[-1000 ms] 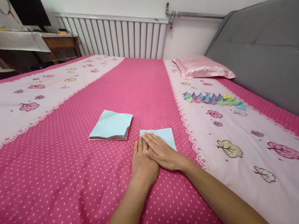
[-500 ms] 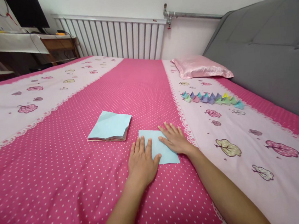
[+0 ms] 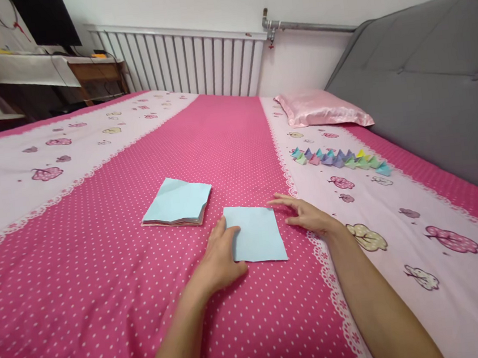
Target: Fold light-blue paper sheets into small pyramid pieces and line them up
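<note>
The fingers of the left hand (image 3: 221,257) are spread from its thumb at the left edge of a blue paper sheet (image 3: 257,235). The right hand (image 3: 309,215) holds its fingers and thumb apart by the far right corner; contact there is unclear. The sheet lies flat on the bed (image 3: 103,273), near a paper stack (image 3: 177,200).

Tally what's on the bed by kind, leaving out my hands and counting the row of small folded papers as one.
Loose blue sheet: 1
Paper stack: 1
Row of folded papers: 1
Pink pillow: 1
Total: 4
</note>
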`<state>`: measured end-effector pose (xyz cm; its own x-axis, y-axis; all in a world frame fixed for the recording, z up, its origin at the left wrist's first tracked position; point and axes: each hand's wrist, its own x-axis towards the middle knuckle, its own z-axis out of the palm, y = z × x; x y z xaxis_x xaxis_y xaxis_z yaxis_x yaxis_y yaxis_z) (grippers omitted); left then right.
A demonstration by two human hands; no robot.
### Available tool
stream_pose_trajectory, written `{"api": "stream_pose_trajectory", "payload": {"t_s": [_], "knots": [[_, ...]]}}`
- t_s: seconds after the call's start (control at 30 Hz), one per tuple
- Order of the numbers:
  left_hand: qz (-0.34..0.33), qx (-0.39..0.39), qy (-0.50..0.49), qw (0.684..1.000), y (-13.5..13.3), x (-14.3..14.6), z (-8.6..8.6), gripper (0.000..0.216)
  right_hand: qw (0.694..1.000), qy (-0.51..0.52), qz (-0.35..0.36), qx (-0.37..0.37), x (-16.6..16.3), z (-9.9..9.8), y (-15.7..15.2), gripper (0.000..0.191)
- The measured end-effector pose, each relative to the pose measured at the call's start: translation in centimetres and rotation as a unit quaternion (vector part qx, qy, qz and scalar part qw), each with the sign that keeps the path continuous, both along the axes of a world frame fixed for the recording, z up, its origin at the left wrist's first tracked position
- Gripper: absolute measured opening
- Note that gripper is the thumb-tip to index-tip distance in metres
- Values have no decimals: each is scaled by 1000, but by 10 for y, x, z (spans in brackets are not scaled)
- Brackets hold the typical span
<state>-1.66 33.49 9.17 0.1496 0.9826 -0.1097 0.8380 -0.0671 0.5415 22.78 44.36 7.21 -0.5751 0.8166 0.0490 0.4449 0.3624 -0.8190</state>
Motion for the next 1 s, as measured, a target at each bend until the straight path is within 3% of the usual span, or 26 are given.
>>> {"api": "stream_pose_trajectory", "payload": {"t_s": [0.17, 0.43, 0.53, 0.67, 0.77, 0.83, 0.9, 1.0], "knots": [[1, 12, -2, 1000, -1, 0, 2, 61, 996, -77, 47, -5, -4, 10, -6, 49], [24, 119, -52, 991, 5, -2, -10, 57, 995, -71, 40, 64, -18, 7, -7, 35], [51, 136, -73, 987, 9, -3, -13, 52, 998, -23, 31, 53, -23, 6, -6, 22], [111, 147, -137, 973, 12, -5, -12, 38, 993, 114, 2, -19, -31, 8, -9, 26], [166, 141, -276, 936, 13, -4, -7, 31, 967, 215, -82, -106, -39, 14, -16, 29], [183, 100, -410, 888, 12, -2, -1, 33, 942, 268, -125, -158, -46, 18, -22, 29], [185, 52, -512, 837, 10, 1, 5, 36, 916, 311, -136, -211, -52, 24, -28, 30], [184, 11, -584, 791, 8, 4, 11, 40, 887, 344, -142, -274, -59, 30, -35, 31]]}}
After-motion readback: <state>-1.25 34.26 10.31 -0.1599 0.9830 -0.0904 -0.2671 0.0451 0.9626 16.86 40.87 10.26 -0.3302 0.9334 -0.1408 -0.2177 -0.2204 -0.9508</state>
